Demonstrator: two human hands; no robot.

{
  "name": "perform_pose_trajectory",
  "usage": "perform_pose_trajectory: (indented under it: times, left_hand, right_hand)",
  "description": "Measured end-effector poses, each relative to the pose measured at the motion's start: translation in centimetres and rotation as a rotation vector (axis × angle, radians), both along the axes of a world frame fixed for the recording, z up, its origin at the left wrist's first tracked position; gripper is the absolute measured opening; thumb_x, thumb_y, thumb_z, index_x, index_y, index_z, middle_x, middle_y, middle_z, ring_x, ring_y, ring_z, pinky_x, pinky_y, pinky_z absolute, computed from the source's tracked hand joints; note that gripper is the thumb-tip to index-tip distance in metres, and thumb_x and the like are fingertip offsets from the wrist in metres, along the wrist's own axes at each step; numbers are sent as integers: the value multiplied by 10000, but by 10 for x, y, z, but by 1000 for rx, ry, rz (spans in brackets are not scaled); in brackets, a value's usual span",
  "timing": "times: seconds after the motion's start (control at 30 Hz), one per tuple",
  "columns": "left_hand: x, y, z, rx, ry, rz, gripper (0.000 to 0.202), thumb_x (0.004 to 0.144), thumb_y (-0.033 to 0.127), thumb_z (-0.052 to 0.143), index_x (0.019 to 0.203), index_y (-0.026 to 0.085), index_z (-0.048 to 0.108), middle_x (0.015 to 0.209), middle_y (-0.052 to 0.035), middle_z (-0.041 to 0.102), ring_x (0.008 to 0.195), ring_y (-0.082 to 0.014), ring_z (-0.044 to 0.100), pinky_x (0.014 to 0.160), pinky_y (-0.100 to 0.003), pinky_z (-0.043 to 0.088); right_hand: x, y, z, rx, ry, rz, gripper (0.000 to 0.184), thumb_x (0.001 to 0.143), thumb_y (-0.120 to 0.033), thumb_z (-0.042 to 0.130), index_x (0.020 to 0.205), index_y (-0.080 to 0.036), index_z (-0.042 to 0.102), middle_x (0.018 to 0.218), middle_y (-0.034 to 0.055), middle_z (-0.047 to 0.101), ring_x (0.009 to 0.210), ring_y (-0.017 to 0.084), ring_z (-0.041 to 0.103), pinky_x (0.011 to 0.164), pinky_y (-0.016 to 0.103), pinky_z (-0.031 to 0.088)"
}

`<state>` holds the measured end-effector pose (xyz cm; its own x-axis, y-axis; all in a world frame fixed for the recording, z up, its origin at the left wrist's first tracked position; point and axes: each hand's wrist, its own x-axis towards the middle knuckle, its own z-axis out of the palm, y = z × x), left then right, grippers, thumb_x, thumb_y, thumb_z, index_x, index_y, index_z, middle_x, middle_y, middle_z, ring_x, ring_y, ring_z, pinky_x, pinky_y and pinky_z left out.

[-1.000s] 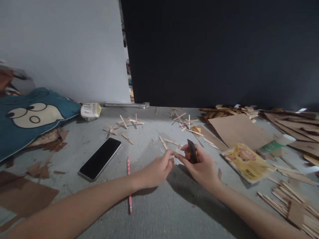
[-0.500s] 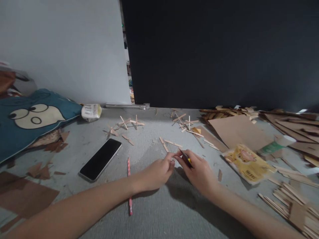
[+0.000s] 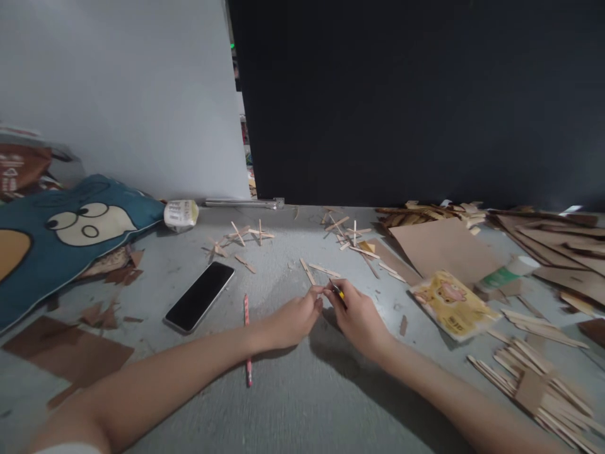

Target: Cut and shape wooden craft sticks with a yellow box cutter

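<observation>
In the middle of the table my left hand [image 3: 297,317] is closed in a pinch, its fingertips meeting those of the other hand. Whatever lies in that pinch is too small to make out. My right hand [image 3: 358,323] grips a slim craft knife [image 3: 341,294], yellow and dark, its tip pointing up and left. Just beyond the fingertips lie two loose wooden sticks, one slanted stick [image 3: 307,271] and one flatter stick [image 3: 324,270]. A red patterned pencil [image 3: 249,372] passes beneath my left forearm.
On the left are a phone [image 3: 200,296], a blue cushion [image 3: 33,265] and cardboard scraps [image 3: 70,350]. Small stick assemblies [image 3: 246,233] stand farther back. To the right lie a yellow packet [image 3: 454,306], a green-and-white tube [image 3: 508,274] and piled wooden sticks [image 3: 543,384].
Both hands have shifted slightly left in view, still together at the fingertips. The knife has turned a little in my right hand, showing more yellow. The camera view has shifted slightly.
</observation>
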<state>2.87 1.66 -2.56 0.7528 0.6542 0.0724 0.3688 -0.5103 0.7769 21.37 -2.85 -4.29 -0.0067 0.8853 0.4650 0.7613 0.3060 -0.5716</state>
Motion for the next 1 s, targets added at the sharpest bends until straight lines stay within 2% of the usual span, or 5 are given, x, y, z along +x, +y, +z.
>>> perform_pose_trajectory:
  times: [0.1, 0.27, 0.67, 0.83, 1.0]
  left_hand:
    - [-1, 2, -3, -10, 21, 33, 371, 1087, 389, 276, 1317, 170, 468, 870, -77, 675, 783, -266, 679, 781, -402, 521]
    - [-2, 5, -9, -15, -63, 36, 299, 1072, 358, 326, 1281, 192, 462, 869, -52, 643, 778, -232, 641, 774, -366, 501]
    - [3, 15, -24, -69, -159, 57, 267, 1048, 310, 333, 1261, 186, 435, 706, 44, 507, 606, -155, 475, 604, -287, 377]
    - [5, 16, -22, -76, -166, 54, 269, 1045, 310, 345, 1262, 187, 444, 682, 52, 490, 593, -151, 467, 595, -285, 373]
    - [4, 12, -11, -91, -155, 51, 272, 1042, 342, 344, 1240, 186, 445, 692, 54, 470, 607, -158, 455, 605, -285, 361]
  right_hand:
    - [-7, 3, -1, -42, 29, -37, 237, 1036, -383, 434, 1054, -219, 604, 883, 109, 776, 745, 260, 752, 637, 305, 500]
    - [-18, 4, -1, -107, 47, -84, 254, 1037, -375, 415, 1090, -205, 596, 907, 137, 777, 751, 271, 745, 629, 300, 463]
    - [-13, 15, 14, -171, 36, -63, 201, 1043, -348, 416, 979, -219, 556, 836, 99, 747, 711, 242, 718, 618, 284, 426]
    - [-12, 17, 12, -162, 0, -65, 173, 1041, -316, 435, 989, -213, 564, 863, 101, 752, 750, 237, 724, 636, 278, 423]
    - [-3, 23, 17, -142, -15, -89, 169, 1038, -325, 458, 983, -215, 574, 870, 104, 753, 766, 244, 724, 636, 281, 419]
